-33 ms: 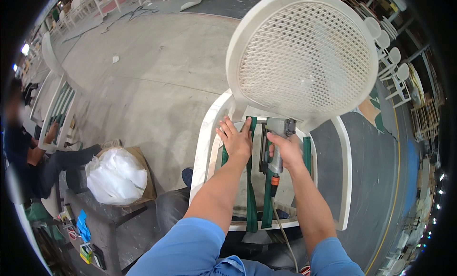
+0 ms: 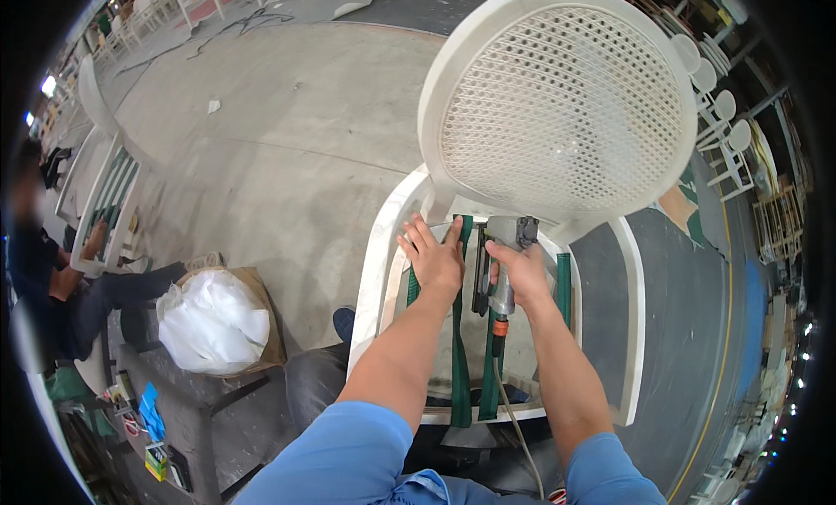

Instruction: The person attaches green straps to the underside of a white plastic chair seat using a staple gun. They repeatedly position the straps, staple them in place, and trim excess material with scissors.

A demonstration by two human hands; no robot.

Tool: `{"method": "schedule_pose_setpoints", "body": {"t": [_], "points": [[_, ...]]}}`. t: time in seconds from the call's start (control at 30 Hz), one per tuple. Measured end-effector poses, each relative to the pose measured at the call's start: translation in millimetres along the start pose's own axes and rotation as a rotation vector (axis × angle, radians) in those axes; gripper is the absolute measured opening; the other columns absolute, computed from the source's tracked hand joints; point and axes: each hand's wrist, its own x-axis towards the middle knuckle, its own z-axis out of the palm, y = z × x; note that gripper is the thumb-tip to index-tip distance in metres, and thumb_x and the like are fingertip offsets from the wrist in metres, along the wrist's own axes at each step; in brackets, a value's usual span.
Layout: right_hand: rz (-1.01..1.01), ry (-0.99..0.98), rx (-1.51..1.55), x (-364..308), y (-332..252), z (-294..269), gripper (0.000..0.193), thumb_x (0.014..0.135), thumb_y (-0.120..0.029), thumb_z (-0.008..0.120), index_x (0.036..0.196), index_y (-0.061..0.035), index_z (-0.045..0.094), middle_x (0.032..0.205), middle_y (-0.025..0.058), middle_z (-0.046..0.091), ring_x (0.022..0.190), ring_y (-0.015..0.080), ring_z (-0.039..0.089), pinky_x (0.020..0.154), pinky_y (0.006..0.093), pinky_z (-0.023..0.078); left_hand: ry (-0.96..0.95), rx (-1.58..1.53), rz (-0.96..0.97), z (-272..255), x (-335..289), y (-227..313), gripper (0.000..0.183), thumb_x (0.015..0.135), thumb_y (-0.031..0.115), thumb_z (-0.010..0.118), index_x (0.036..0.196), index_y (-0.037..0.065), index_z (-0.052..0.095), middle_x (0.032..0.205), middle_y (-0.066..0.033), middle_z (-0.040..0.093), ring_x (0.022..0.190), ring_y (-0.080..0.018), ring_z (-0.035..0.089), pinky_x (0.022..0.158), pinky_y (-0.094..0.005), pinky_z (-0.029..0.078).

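In front of me is a white armchair frame (image 2: 380, 252) with a round woven back (image 2: 566, 104). Green webbing straps run front to back across its seat opening. My left hand (image 2: 438, 265) lies with fingers spread at the rear of the seat, its index finger against the far end of a loose-looking green strap (image 2: 461, 357). Just right of it, my right hand (image 2: 524, 274) is wrapped round the grip of a grey and black pneumatic staple gun (image 2: 503, 231). A hose (image 2: 515, 409) runs from an orange fitting below the grip. The gun's nose against the frame is hard to make out.
At the left a person (image 2: 43, 270) sits by another white chair (image 2: 113, 191) with green straps. A box with white plastic (image 2: 213, 322) stands nearer, beside a dark bench (image 2: 178, 409) bearing small tools and a blue cloth (image 2: 151, 414). White chairs (image 2: 727, 139) line the far right.
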Motion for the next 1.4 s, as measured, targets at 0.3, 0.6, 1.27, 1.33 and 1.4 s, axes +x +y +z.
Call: {"method": "schedule_pose_setpoints", "body": {"t": [0.3, 0.6, 1.27, 1.33, 1.4], "points": [[0.033, 0.03, -0.091, 47, 24, 31, 0.019, 0.085, -0.014, 0.077, 0.085, 0.004, 0.07, 0.066, 0.0069, 0.065, 0.05, 0.0147, 0.059, 0.043, 0.0314, 0.047, -0.024, 0.045, -0.047, 1, 5, -12, 0.053, 0.107, 0.037, 0.048, 0.158, 0.047, 0.037, 0.168, -0.0301, 0.007, 0.156, -0.0489, 0.004, 0.124, -0.0629, 0.002], [0.049, 0.062, -0.152, 48, 19, 40, 0.017, 0.085, -0.012, 0.076, 0.086, 0.0042, 0.069, 0.067, 0.0065, 0.064, 0.049, 0.0143, 0.058, 0.042, 0.0309, 0.045, -0.051, 0.007, -0.049, -4, 6, -11, 0.067, 0.1, 0.026, 0.058, 0.159, 0.045, 0.034, 0.168, -0.03, 0.005, 0.156, -0.05, 0.001, 0.124, -0.0629, -0.001], [0.061, 0.083, -0.21, 45, 25, 44, 0.014, 0.085, -0.009, 0.074, 0.079, 0.0015, 0.067, 0.066, 0.005, 0.062, 0.046, 0.0138, 0.054, 0.04, 0.0317, 0.042, -0.008, -0.065, -0.015, -1, -1, -9, 0.056, 0.102, 0.035, 0.051, 0.157, 0.044, 0.04, 0.167, -0.031, 0.007, 0.156, -0.0501, 0.003, 0.124, -0.063, 0.0], [0.061, 0.096, -0.215, 44, 25, 44, 0.014, 0.085, -0.009, 0.074, 0.078, 0.0004, 0.066, 0.065, 0.0045, 0.061, 0.046, 0.014, 0.054, 0.04, 0.032, 0.042, 0.03, -0.075, -0.011, -2, -2, -8, 0.055, 0.102, 0.034, 0.052, 0.155, 0.044, 0.043, 0.167, -0.0302, 0.007, 0.156, -0.0494, 0.002, 0.124, -0.0619, 0.0], [0.053, 0.084, -0.212, 43, 25, 50, 0.014, 0.085, -0.009, 0.074, 0.077, -0.0003, 0.066, 0.065, 0.0044, 0.06, 0.046, 0.0144, 0.054, 0.04, 0.0322, 0.042, 0.07, -0.102, -0.023, -5, -4, -12, 0.055, 0.101, 0.03, 0.055, 0.154, 0.041, 0.046, 0.167, -0.03, 0.009, 0.156, -0.0498, 0.004, 0.125, -0.0612, 0.002]]}}
